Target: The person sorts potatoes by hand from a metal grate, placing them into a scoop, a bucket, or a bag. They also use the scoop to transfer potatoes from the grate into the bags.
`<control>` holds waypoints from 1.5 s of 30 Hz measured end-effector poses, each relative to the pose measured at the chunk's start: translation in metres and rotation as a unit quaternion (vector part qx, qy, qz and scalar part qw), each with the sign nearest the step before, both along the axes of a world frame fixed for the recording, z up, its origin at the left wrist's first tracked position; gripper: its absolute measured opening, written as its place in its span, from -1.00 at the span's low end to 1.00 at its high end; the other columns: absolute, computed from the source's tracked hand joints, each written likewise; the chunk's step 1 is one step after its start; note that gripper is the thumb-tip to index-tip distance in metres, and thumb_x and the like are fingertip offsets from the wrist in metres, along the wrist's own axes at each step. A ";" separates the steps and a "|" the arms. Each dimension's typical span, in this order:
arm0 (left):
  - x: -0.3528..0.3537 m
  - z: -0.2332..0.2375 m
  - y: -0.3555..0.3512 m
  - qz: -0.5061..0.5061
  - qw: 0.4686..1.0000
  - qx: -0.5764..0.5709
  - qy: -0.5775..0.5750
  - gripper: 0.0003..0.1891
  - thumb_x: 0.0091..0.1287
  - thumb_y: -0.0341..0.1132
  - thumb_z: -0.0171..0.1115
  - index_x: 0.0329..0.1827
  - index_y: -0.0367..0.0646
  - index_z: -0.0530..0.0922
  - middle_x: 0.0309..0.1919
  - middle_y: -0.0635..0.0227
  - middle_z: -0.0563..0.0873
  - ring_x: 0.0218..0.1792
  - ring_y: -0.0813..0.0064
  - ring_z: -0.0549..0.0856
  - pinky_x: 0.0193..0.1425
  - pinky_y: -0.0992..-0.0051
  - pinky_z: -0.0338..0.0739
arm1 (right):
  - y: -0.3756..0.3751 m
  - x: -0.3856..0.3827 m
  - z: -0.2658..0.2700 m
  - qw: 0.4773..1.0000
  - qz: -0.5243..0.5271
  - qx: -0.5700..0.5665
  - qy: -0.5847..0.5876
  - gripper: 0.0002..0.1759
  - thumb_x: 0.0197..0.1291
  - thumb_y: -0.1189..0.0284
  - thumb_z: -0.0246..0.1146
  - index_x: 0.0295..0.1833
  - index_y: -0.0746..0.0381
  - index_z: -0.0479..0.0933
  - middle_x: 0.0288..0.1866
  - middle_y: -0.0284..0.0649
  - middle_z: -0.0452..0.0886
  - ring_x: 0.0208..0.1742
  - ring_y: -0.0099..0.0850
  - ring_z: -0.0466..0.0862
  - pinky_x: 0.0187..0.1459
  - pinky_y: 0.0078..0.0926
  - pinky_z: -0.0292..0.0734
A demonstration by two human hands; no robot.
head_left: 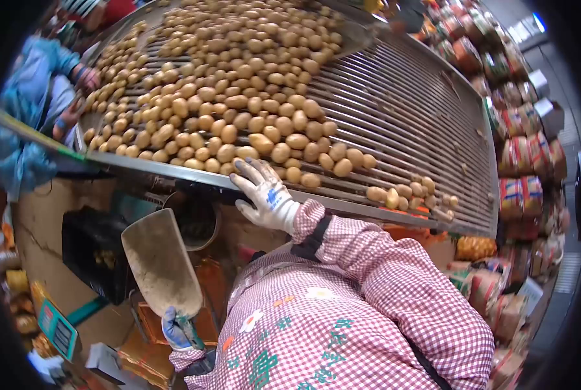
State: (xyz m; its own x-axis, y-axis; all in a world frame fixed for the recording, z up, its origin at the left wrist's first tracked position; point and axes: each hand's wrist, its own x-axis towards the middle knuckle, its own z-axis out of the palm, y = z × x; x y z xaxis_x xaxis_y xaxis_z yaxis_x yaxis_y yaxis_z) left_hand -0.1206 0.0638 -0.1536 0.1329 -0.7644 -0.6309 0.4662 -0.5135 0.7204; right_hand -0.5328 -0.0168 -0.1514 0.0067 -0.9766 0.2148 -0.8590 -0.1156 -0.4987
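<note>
My left hand [175,330], in a bluish glove, is closed around the green handle of a flat scoop [162,263]. The scoop's broad, dirt-stained blade points up and away, below the sorting table's near edge. Gloved in white with a blue mark, my right hand [264,195] has its fingers spread over the table's metal rim [173,171]. Its dirty fingertips are close to the nearest potatoes [261,143]; whether they touch is hard to tell. Many potatoes cover the left and middle of the slatted rack, and a small group [404,194] lies near its front right edge.
Across the left end, a person in a blue jacket [34,104] has hands at the potatoes. Below stand a black plastic bag [95,250], a round bucket [209,237] and a green-framed display [58,330]. Stacked filled sacks [521,156] line the right side.
</note>
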 end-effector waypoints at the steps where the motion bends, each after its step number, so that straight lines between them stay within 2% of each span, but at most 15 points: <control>1: -0.009 0.003 -0.005 -0.018 1.000 0.001 -0.006 -0.52 0.40 -0.23 0.27 0.34 -0.21 0.51 0.06 0.15 0.77 -0.08 0.29 0.80 -0.04 0.30 0.77 | 0.018 -0.016 0.007 1.000 -0.019 0.000 0.001 -0.33 0.18 0.21 0.37 0.39 0.20 0.46 0.57 0.11 0.30 0.59 0.17 0.26 0.59 0.19 0.07; 4: -0.040 -0.001 -0.023 -0.141 0.989 -0.006 0.038 -0.38 0.41 -0.31 0.25 0.51 -0.30 0.35 0.36 0.04 0.59 0.33 0.08 0.62 0.47 0.11 0.54 | 0.074 -0.091 0.023 0.994 -0.105 -0.004 0.037 -0.38 0.18 0.23 0.35 0.35 0.19 0.49 0.54 0.10 0.34 0.57 0.16 0.28 0.58 0.18 0.08; 12: -0.198 0.021 -0.037 -0.206 0.977 -0.035 0.032 -0.49 0.41 -0.29 0.27 0.37 -0.34 0.47 0.19 0.10 0.69 0.17 0.16 0.71 0.34 0.17 0.60 | 0.286 -0.314 0.032 0.831 -0.497 0.118 0.221 -0.43 0.30 0.17 0.31 0.37 0.17 0.51 0.46 0.06 0.45 0.43 0.15 0.44 0.45 0.03 0.34; 15: -0.222 0.012 -0.045 -0.268 0.962 -0.023 0.039 -0.40 0.41 -0.32 0.27 0.49 -0.32 0.38 0.33 0.05 0.63 0.32 0.13 0.63 0.49 0.14 0.48 | 0.372 -0.380 0.005 0.810 -0.559 0.172 0.048 -0.43 0.38 0.16 0.20 0.41 0.21 0.46 0.42 0.20 0.47 0.43 0.15 0.46 0.47 -0.03 0.33; 18: -0.260 0.017 -0.049 -0.289 0.957 -0.011 0.036 -0.41 0.41 -0.32 0.28 0.47 -0.34 0.39 0.30 0.09 0.65 0.27 0.16 0.66 0.46 0.17 0.49 | 0.414 -0.409 -0.040 0.824 -0.520 0.205 -0.098 -0.41 0.43 0.14 0.13 0.42 0.27 0.42 0.33 0.27 0.54 0.37 0.18 0.52 0.42 -0.09 0.41; 19: -0.269 0.018 -0.051 -0.294 0.955 -0.010 0.034 -0.41 0.41 -0.32 0.28 0.47 -0.34 0.39 0.30 0.09 0.65 0.27 0.16 0.66 0.46 0.17 0.49 | 0.375 -0.382 0.008 0.822 -0.506 0.228 -0.130 -0.42 0.48 0.13 0.05 0.36 0.36 0.42 0.25 0.30 0.59 0.33 0.20 0.55 0.39 -0.07 0.44; 21: -0.284 0.020 -0.053 -0.305 0.952 -0.017 0.008 -0.43 0.41 -0.32 0.29 0.44 -0.35 0.41 0.27 0.11 0.66 0.26 0.20 0.67 0.45 0.18 0.49 | 0.351 -0.355 -0.006 0.802 -0.542 0.250 -0.015 -0.48 0.49 0.19 0.04 0.30 0.41 0.43 0.21 0.30 0.61 0.29 0.22 0.58 0.32 -0.04 0.49; 23: -0.299 0.028 -0.054 -0.305 0.952 -0.019 0.012 -0.45 0.42 -0.31 0.28 0.43 -0.36 0.42 0.27 0.11 0.67 0.24 0.21 0.67 0.44 0.19 0.51 | 0.341 -0.343 0.008 0.856 -0.458 0.224 -0.089 -0.55 0.48 0.29 0.08 0.28 0.42 0.45 0.17 0.26 0.63 0.25 0.17 0.62 0.28 -0.08 0.54; 24: -0.303 0.031 -0.053 -0.303 0.953 -0.020 0.018 -0.46 0.42 -0.31 0.28 0.42 -0.37 0.43 0.26 0.12 0.67 0.23 0.22 0.68 0.42 0.20 0.52 | 0.344 -0.347 0.011 0.952 -0.280 0.088 0.082 -0.60 0.45 0.37 0.13 0.27 0.39 0.50 0.13 0.20 0.67 0.20 0.09 0.66 0.25 -0.12 0.57; 25: -0.304 0.031 -0.054 -0.303 0.953 -0.018 0.010 -0.46 0.42 -0.31 0.28 0.42 -0.37 0.43 0.26 0.12 0.67 0.23 0.22 0.68 0.42 0.20 0.52 | 0.345 -0.348 0.011 0.953 -0.279 0.090 0.074 -0.60 0.45 0.37 0.13 0.27 0.39 0.50 0.13 0.20 0.67 0.20 0.09 0.66 0.25 -0.12 0.57; 27: -0.307 0.027 -0.056 -0.296 0.955 -0.014 0.019 -0.50 0.44 -0.31 0.27 0.38 -0.38 0.47 0.23 0.10 0.69 0.20 0.22 0.70 0.40 0.22 0.55 | 0.339 -0.359 0.023 0.860 -0.436 0.129 -0.229 -0.62 0.44 0.40 0.14 0.27 0.34 0.54 0.15 0.15 0.67 0.17 0.06 0.67 0.24 -0.13 0.58; 31: -0.329 0.035 -0.055 -0.299 0.954 -0.012 0.031 -0.57 0.45 -0.32 0.26 0.30 -0.38 0.52 0.15 0.11 0.73 0.14 0.25 0.73 0.37 0.24 0.58 | 0.335 -0.381 0.022 0.899 -0.420 0.092 -0.084 -0.57 0.47 0.31 0.17 0.32 0.29 0.52 0.25 0.14 0.61 0.27 0.05 0.62 0.32 -0.13 0.51; 35: -0.336 0.034 -0.055 -0.323 0.946 -0.013 0.014 -0.58 0.46 -0.35 0.24 0.32 -0.38 0.52 0.15 0.12 0.73 0.14 0.27 0.73 0.34 0.26 0.59 | 0.294 -0.379 0.011 0.887 -0.402 0.175 -0.144 -0.33 0.42 0.05 0.23 0.43 0.31 0.43 0.34 0.20 0.52 0.39 0.09 0.53 0.39 -0.11 0.46; 41: -0.328 0.030 -0.044 -0.282 0.959 -0.008 -0.010 -0.51 0.47 -0.36 0.21 0.41 -0.38 0.43 0.24 0.07 0.67 0.23 0.20 0.68 0.43 0.21 0.54 | 0.247 -0.379 0.003 0.870 -0.380 0.302 -0.082 -0.23 0.36 0.04 0.31 0.55 0.18 0.30 0.30 0.17 0.49 0.32 0.13 0.58 0.31 -0.06 0.52; 45: -0.325 0.027 -0.041 -0.254 0.967 0.002 0.002 -0.46 0.45 -0.38 0.20 0.47 -0.35 0.37 0.30 0.02 0.64 0.29 0.12 0.65 0.49 0.15 0.49 | 0.251 -0.392 -0.013 0.895 -0.354 0.225 -0.149 -0.27 0.26 0.09 0.40 0.43 0.23 0.41 0.24 0.12 0.53 0.22 0.04 0.64 0.27 -0.15 0.57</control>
